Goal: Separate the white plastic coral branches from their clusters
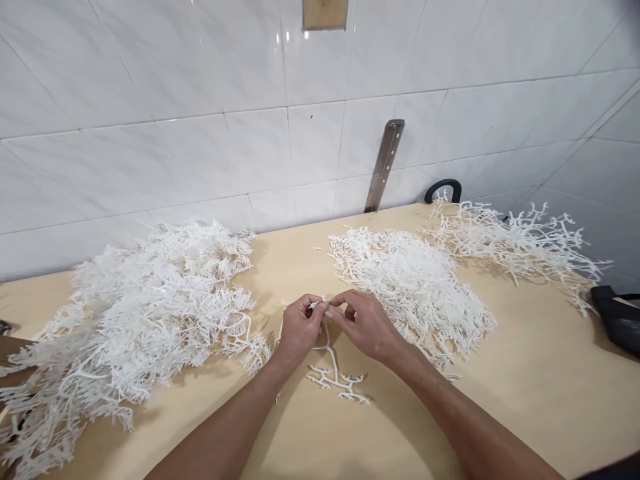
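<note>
L hand (299, 328) & R hand (367, 327) pinched white branchy pc (333, 363), prob. light/bendy w/ fragile tips, best held by main stem (328, 335).

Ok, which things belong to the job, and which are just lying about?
Likely in the job:
white branched piece, in left hand and right hand
left heap, middle heap, right heap of white sprigs

Probably just lying about:
perforated metal strip against the wall
black curved handle
black object, right edge

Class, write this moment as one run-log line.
left hand: on white branched piece | right hand: fingers at same piece | white heaps: both sides
</note>
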A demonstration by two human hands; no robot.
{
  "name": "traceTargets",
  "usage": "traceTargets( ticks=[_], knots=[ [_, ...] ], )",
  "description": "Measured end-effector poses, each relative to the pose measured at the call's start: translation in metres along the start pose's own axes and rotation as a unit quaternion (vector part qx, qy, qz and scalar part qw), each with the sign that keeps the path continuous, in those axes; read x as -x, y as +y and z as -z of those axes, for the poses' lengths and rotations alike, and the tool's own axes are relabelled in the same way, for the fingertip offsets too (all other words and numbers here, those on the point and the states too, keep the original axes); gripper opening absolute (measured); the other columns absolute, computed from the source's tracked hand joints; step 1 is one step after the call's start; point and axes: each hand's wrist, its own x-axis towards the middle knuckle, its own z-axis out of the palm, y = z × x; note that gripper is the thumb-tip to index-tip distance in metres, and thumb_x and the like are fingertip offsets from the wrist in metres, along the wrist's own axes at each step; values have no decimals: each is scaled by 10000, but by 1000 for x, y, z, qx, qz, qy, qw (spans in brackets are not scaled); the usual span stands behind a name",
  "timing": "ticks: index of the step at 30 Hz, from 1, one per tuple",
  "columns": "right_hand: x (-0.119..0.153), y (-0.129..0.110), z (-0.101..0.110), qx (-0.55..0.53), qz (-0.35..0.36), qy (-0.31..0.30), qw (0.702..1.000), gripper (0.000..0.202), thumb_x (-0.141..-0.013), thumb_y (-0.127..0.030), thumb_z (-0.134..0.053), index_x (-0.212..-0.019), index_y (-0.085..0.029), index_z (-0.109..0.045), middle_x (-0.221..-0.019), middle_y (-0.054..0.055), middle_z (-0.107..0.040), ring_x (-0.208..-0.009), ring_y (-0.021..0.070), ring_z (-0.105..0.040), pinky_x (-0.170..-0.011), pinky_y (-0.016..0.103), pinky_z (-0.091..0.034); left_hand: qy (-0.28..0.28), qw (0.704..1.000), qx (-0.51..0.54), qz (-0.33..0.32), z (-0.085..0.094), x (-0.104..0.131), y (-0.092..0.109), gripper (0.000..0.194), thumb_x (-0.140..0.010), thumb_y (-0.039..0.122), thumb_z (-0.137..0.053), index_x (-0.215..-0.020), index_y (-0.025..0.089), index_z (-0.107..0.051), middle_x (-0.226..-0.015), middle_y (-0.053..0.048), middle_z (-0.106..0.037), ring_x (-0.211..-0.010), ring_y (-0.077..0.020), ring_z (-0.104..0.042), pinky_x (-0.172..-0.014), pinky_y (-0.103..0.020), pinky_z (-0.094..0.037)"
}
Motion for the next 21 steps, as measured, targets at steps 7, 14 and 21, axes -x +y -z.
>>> traceTargets(
  ticks=[7,14,21],
  knots=[
    [-3,2,0,-19,-67,-20,997,184,-877,-278,-563,-863,-222,-738,-855,38,-748,-721,189,-657,-644,302,-481,-1,1000,-13,-6,-1,1,0,262,-802,422,-670,-746,166,-676,-477,47,-534,-428,-94,-462,-451,-205,-363],
    [-4,5,0,-25,-93,-25,995,193,-847,-255,-555,-837,-228,-746,-784,18,-747,-694,187,-658,-622,294,-469,-16,999,-38,-25,-1,0,-4,253,-826,417,-634,-770,173,-661,-488,50,-521,-440,-95,-452,-469,-208,-362],
    [-3,7,4,-91,-114,-53,988,233,-862,-303,-523,-798,-203,-724,-689,0,-700,-607,164,-616,-557,270,-438,-26,993,-106,-42,-2,3,-1,178,-817,348,-612,-837,176,-655,-565,44,-526,-494,-98,-444,-499,-206,-344]
  ],
)
